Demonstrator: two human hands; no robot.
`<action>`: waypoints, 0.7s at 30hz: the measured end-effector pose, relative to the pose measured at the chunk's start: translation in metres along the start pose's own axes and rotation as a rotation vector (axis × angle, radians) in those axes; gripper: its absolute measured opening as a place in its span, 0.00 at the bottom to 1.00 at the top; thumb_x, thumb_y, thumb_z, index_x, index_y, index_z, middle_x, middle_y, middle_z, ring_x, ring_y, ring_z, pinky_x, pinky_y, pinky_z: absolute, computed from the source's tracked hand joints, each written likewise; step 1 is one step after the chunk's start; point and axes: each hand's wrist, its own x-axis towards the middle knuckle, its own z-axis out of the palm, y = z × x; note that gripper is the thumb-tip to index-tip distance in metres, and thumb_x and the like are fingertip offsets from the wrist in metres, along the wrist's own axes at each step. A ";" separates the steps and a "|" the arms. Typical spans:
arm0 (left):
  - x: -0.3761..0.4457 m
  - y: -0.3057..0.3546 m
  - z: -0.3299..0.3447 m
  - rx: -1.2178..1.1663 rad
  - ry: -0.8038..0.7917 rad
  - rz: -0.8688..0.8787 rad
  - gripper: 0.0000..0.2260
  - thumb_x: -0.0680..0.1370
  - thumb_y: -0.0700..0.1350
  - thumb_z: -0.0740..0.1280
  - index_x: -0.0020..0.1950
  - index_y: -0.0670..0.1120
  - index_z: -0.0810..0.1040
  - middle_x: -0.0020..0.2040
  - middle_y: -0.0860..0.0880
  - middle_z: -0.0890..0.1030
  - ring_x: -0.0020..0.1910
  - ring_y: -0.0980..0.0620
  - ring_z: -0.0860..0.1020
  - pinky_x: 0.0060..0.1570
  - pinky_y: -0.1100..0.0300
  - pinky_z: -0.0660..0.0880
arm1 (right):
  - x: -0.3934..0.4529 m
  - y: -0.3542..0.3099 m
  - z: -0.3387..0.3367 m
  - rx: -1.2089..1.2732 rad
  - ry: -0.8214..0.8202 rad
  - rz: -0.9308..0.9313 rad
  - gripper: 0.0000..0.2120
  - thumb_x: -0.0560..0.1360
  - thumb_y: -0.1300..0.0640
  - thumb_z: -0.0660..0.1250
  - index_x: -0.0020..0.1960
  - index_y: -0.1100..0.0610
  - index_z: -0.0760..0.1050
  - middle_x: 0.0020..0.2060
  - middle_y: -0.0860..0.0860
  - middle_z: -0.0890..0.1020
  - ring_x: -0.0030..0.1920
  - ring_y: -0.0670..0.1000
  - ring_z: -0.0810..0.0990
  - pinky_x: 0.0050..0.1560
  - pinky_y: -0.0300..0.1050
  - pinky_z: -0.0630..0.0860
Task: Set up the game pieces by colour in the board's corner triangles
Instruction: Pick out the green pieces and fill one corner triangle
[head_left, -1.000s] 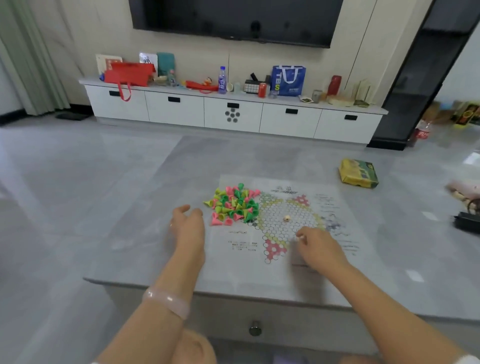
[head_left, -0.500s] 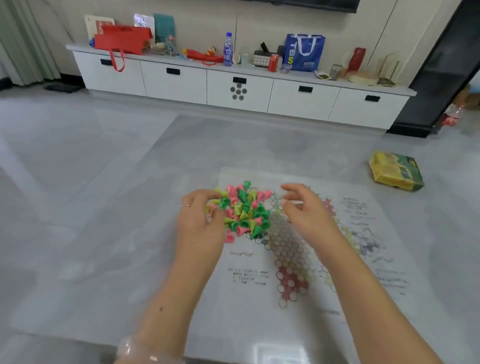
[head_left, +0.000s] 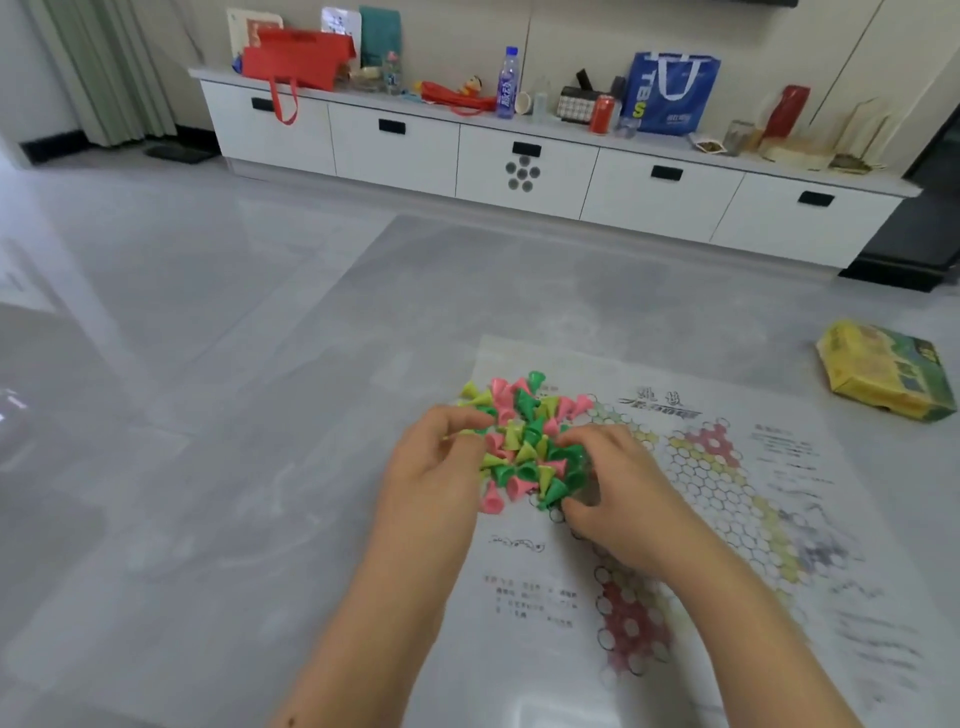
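A yellow and green box (head_left: 886, 375) is seen lying on the grey table (head_left: 218, 467) well to the right of the paper board (head_left: 737, 519); a white drawer cabinet (head_left: 519, 156) crowded with bags and bottles is set against the far wall. Small cone-shaped plastic pieces (head_left: 524, 441), pink, green and yellow, are heaped on the board's upper left part. The heap is flanked by the left hand (head_left: 441, 467) and right hand (head_left: 613, 488), fingers curled into it; whether any piece is gripped cannot be told
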 end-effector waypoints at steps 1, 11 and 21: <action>-0.002 0.001 0.000 -0.006 -0.003 -0.003 0.11 0.77 0.38 0.59 0.42 0.50 0.78 0.43 0.52 0.78 0.35 0.61 0.74 0.24 0.77 0.66 | 0.001 0.000 0.002 -0.016 0.014 -0.014 0.25 0.73 0.60 0.64 0.67 0.48 0.63 0.63 0.46 0.64 0.60 0.44 0.64 0.60 0.36 0.63; -0.008 0.006 -0.005 0.018 -0.049 -0.010 0.11 0.76 0.36 0.59 0.41 0.49 0.78 0.36 0.55 0.75 0.29 0.66 0.71 0.25 0.79 0.64 | 0.008 0.004 0.019 -0.083 0.266 -0.009 0.12 0.76 0.57 0.61 0.59 0.50 0.72 0.51 0.46 0.69 0.36 0.41 0.68 0.33 0.32 0.64; -0.008 0.009 -0.005 0.055 -0.068 -0.030 0.11 0.77 0.39 0.59 0.41 0.51 0.77 0.39 0.58 0.76 0.38 0.62 0.72 0.26 0.80 0.64 | 0.004 0.011 0.009 -0.080 0.227 0.018 0.09 0.74 0.54 0.65 0.53 0.53 0.73 0.45 0.46 0.71 0.38 0.40 0.66 0.36 0.28 0.62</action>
